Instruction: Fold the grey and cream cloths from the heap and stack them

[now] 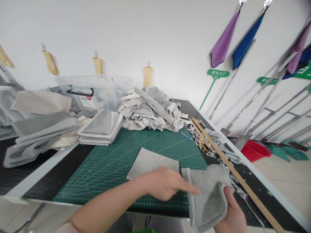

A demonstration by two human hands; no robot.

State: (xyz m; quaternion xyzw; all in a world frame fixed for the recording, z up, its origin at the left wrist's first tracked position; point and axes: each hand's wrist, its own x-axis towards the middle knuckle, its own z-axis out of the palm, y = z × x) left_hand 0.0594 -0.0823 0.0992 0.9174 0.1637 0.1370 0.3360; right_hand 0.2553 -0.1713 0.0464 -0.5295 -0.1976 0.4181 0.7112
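Observation:
A grey fabric piece with a seamed edge is held up by my right hand, whose thumb lies over its right side at the front edge of the table. My left hand reaches across from the left, its index finger extended against the left part of that fabric and the other fingers curled in. Behind my left hand, a flat grey fabric square lies on the green cutting mat.
Folded grey cloths and a loose fabric heap line the mat's back. Larger cloths and a clear bin stand left. Blue snips, gold scissors, a long wooden strip and scraps lie right.

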